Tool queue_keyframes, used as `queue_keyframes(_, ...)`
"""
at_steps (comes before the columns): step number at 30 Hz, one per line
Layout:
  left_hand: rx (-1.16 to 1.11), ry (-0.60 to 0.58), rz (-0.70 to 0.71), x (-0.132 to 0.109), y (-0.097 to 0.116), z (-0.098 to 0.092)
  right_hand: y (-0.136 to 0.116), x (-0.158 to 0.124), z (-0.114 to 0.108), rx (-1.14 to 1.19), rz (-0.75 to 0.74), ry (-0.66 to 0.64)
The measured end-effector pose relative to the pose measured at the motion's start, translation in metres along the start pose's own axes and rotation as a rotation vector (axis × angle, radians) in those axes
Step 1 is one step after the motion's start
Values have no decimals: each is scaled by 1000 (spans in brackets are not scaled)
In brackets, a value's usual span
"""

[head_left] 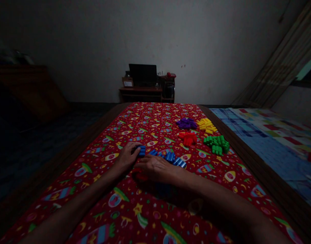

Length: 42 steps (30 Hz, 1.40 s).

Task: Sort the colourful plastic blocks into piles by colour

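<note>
My left hand (pixel 127 155) rests on the cloth with its thumb and fingers closed about the left side of some blue ridged plastic pieces (pixel 142 151). Just to the right, my right hand (pixel 157 166) reaches leftward, palm down, its fingertips close to the left hand. Its underside is in shadow, so whether it holds anything does not show. Past its knuckles lie more blue pieces (pixel 170 157), and a further blue ridged piece (pixel 180 163) lies near the right wrist.
Piles of purple pieces (pixel 186 123), yellow pieces (pixel 207 125), red pieces (pixel 188 139) and green pieces (pixel 217 145) lie on the right side of the patterned red cloth (pixel 145 125). A desk with a monitor (pixel 143 74) stands against the wall. A bed (pixel 262 142) is at right.
</note>
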<state>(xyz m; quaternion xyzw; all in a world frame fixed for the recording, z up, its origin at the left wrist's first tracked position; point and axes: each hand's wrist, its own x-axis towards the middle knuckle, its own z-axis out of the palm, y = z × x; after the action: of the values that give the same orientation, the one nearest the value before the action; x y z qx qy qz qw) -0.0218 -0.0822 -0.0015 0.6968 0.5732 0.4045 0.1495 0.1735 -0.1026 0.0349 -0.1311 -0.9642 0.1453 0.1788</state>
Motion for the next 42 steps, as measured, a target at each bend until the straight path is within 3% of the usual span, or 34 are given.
queue_keyframes(3,43,5,61,-1,-2,0,11,-5,-11,16,131,56)
queue_keyframes(7,70,-11,91,-3,-2,0,38,-22,-53,-75,364,255)
queue_keyframes(9,78,-12,115,-4,-3,0,53,-32,-69,-150,482,288)
queue_keyframes(14,118,-15,172,-4,-8,2,78,-48,-78,-331,721,147)
queue_keyframes(18,147,-5,187,-4,-10,2,83,-55,-77,-521,803,88)
queue_keyframes(24,169,-7,205,-4,-11,3,75,-48,-82,-442,638,243)
queue_keyframes(26,168,-2,209,-4,-11,3,62,-37,-80,-327,521,203)
queue_keyframes(28,167,-1,214,-4,-11,4,44,-27,-73,-192,352,60)
queue_keyframes(31,160,0,220,-4,-11,4,14,-16,-48,-94,157,-121)
queue_keyframes(35,159,-6,211,-5,-12,4,-12,-11,0,-278,103,-100)
queue_keyframes(37,158,-1,207,-5,-14,5,-15,-10,12,-343,56,-89)
queue_keyframes(39,150,6,212,-5,-15,6,-10,-8,9,-347,45,-78)
queue_keyframes(42,142,-2,219,-5,-15,6,7,-10,-23,-356,160,-20)
